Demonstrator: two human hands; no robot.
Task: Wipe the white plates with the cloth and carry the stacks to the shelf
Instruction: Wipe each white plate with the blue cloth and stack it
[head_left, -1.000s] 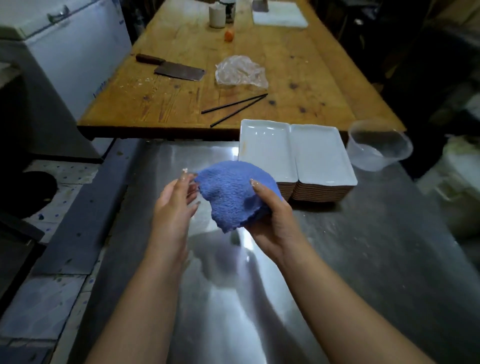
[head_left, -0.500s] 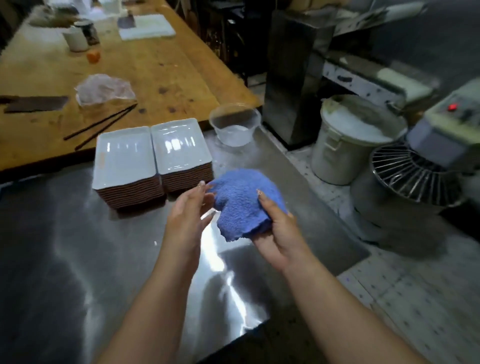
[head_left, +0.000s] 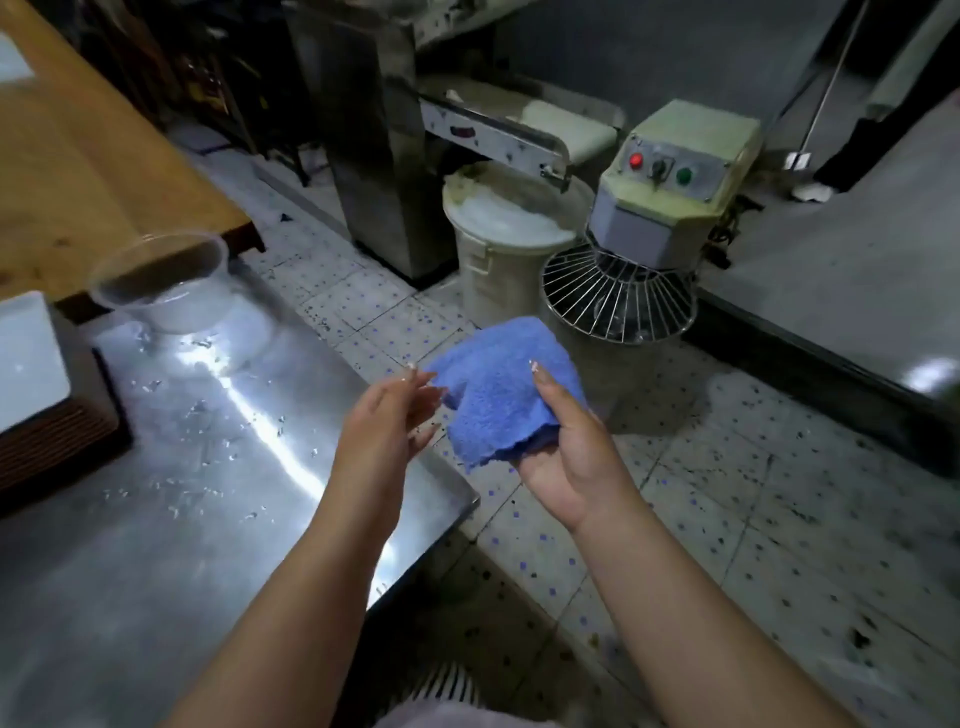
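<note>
Fingers (head_left: 543, 387) grip blue cloth (head_left: 498, 384) above floor; mixer (head_left: 644, 249) beyond.

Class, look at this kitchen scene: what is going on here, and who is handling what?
A person stands at the corner of a steel table, holding a folded blue cloth in the right hand. The left hand is open beside it, fingers at the cloth's edge. A stack of white plates sits at the far left of the table, beside a clear plastic tub; neither hand touches the plates. A dough mixer stands on the floor beyond.
</note>
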